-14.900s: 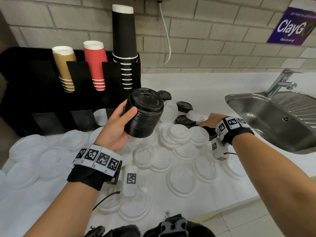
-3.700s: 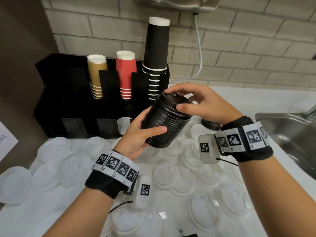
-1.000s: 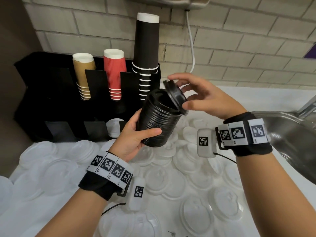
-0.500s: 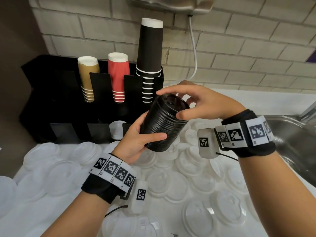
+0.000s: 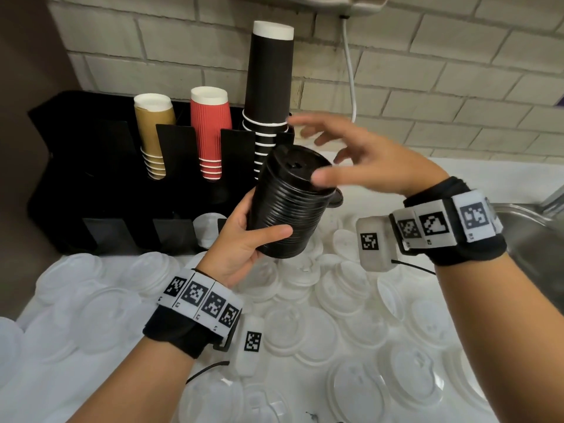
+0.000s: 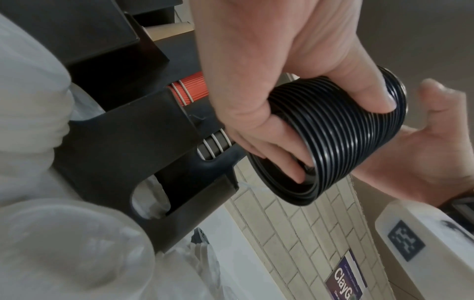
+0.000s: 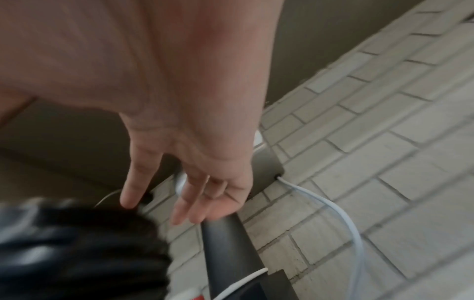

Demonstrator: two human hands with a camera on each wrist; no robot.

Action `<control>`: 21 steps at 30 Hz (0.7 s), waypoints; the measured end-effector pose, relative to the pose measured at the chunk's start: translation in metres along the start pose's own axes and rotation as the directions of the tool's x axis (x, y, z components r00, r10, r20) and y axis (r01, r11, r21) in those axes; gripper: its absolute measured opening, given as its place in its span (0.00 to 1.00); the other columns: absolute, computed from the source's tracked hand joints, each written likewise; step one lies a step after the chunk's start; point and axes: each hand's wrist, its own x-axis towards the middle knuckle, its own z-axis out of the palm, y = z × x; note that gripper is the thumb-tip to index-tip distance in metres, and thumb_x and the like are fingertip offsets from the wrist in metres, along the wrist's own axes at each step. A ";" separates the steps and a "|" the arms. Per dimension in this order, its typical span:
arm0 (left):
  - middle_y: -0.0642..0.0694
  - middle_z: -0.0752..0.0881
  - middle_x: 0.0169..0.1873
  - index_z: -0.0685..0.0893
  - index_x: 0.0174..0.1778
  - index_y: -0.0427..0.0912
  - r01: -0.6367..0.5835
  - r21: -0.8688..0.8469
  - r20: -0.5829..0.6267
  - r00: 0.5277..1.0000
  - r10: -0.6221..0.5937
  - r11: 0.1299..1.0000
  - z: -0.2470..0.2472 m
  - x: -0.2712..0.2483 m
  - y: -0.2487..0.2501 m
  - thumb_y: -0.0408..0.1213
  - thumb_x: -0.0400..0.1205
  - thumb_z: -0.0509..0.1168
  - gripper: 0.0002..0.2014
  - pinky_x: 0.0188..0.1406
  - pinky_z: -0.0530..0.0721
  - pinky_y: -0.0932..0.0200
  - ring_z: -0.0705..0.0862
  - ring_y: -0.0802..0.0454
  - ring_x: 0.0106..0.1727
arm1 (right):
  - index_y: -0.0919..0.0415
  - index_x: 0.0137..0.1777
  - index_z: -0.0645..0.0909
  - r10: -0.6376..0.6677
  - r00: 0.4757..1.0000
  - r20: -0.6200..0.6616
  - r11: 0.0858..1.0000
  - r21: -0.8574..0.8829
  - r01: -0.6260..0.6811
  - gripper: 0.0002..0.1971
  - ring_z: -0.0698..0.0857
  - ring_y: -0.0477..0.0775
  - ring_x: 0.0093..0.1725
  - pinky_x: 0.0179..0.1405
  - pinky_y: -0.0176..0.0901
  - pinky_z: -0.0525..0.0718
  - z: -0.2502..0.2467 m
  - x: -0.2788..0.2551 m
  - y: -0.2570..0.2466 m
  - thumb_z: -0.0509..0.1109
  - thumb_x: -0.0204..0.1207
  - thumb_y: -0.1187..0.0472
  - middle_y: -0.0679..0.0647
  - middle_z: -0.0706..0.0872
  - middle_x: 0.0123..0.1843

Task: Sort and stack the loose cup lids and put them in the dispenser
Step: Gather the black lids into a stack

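I'm gripping the black lid stack (image 5: 288, 206) in my left hand (image 5: 241, 239); my right hand (image 5: 366, 166) is hovering spread beside its top, holding nothing.

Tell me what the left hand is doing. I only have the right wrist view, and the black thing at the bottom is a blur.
Observer: The left hand grips a stack of black lids round its side and holds it tilted above the counter.
Operator: Report how the fingers sit on it.
Observer: In the left wrist view, the thumb lies across the ribbed side and the fingers curl into the stack's open underside.
Operator: Say what is left to sort.
Observer: In the head view, many loose white lids cover the counter below both hands.
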 end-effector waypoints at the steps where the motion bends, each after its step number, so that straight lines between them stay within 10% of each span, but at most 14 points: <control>1: 0.50 0.89 0.57 0.78 0.67 0.52 -0.008 -0.011 -0.005 1.000 0.008 1.000 -0.002 0.001 0.001 0.25 0.65 0.72 0.34 0.53 0.87 0.56 0.87 0.51 0.61 | 0.33 0.65 0.75 0.025 0.996 -0.082 0.998 0.058 -0.020 0.24 0.78 0.38 0.62 0.57 0.32 0.78 -0.005 0.001 0.006 0.71 0.68 0.42 0.40 0.78 0.64; 4: 0.51 0.90 0.55 0.78 0.66 0.52 -0.044 -0.030 -0.007 0.999 0.044 0.999 -0.007 0.003 0.008 0.24 0.67 0.72 0.32 0.48 0.87 0.58 0.88 0.52 0.59 | 0.44 0.48 0.83 0.239 0.917 -0.320 0.957 0.237 -0.167 0.06 0.82 0.43 0.51 0.46 0.35 0.79 -0.016 0.015 0.045 0.66 0.75 0.51 0.42 0.84 0.50; 7: 0.51 0.90 0.55 0.79 0.65 0.52 -0.076 -0.039 0.000 0.997 0.076 0.996 -0.010 0.006 0.016 0.31 0.61 0.82 0.36 0.49 0.87 0.58 0.88 0.51 0.60 | 0.54 0.49 0.82 0.539 0.833 -0.128 0.837 0.190 -0.513 0.08 0.78 0.54 0.54 0.44 0.40 0.78 -0.006 0.039 0.102 0.61 0.83 0.61 0.48 0.81 0.47; 9: 0.50 0.90 0.56 0.80 0.64 0.52 -0.076 -0.046 0.006 0.997 0.077 0.996 -0.010 0.009 0.022 0.40 0.53 0.88 0.41 0.48 0.88 0.57 0.88 0.50 0.60 | 0.61 0.64 0.79 0.669 0.744 -0.001 0.741 -0.079 -0.667 0.14 0.77 0.59 0.65 0.61 0.47 0.80 0.007 0.057 0.140 0.61 0.84 0.58 0.53 0.80 0.60; 13: 0.51 0.91 0.54 0.79 0.64 0.52 -0.082 -0.034 0.014 0.996 0.083 0.996 -0.011 0.015 0.027 0.38 0.53 0.86 0.42 0.46 0.88 0.57 0.89 0.51 0.58 | 0.64 0.71 0.75 0.763 0.646 -0.001 0.542 -0.543 -0.641 0.25 0.77 0.63 0.70 0.72 0.58 0.73 0.024 0.085 0.184 0.60 0.83 0.47 0.60 0.78 0.72; 21: 0.50 0.90 0.55 0.78 0.65 0.50 -0.099 -0.022 0.000 0.995 0.099 0.995 -0.014 0.023 0.035 0.43 0.53 0.87 0.43 0.48 0.88 0.57 0.88 0.50 0.59 | 0.64 0.72 0.75 0.795 0.607 -0.015 0.412 -0.721 -0.557 0.28 0.81 0.63 0.64 0.67 0.54 0.78 0.041 0.095 0.234 0.65 0.78 0.45 0.63 0.81 0.68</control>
